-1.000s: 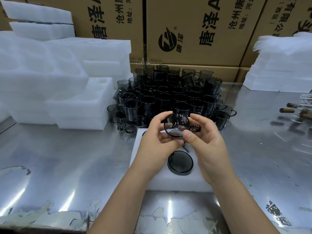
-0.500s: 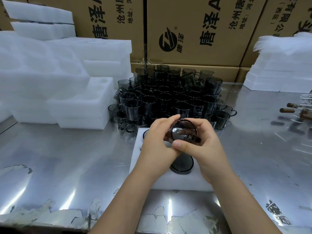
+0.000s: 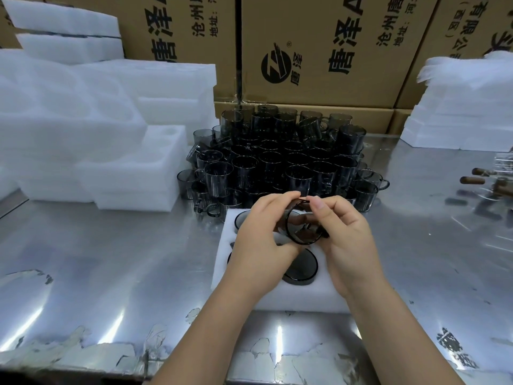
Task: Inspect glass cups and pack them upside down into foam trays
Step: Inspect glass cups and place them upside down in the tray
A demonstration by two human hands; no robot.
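The cup (image 3: pixel 301 232) has rolled a bit further round in the person's hands since half a second ago, and it's drifted slightly lower and to the right. A second ago its round end faced the camera pretty squarely, and now it's more angled, lying on its side. So this looks like the inspection spin is ongoing, not the placing yet.

The left hand (image 3: pixel 263 237) has its fingers curled round the smoky glass body. The right hand (image 3: pixel 347 240) pinches the rim up top between thumb and forefinger, with the rest of its fingers wrapped behind. The cup hangs just above the white foam tray (image 3: pixel 277 298), not touching it.

The tray already has an upside-down cup (image 3: pixel 301 270) right under the hands, and another cup (image 3: pixel 242 219) in the far-left pocket. The far-right pocket is mostly hidden by the hands, so it's hard to tell if it's free. The big pile of unpacked cups (image 3: pixel 277 162) sits just behind, so there's plenty left to do.
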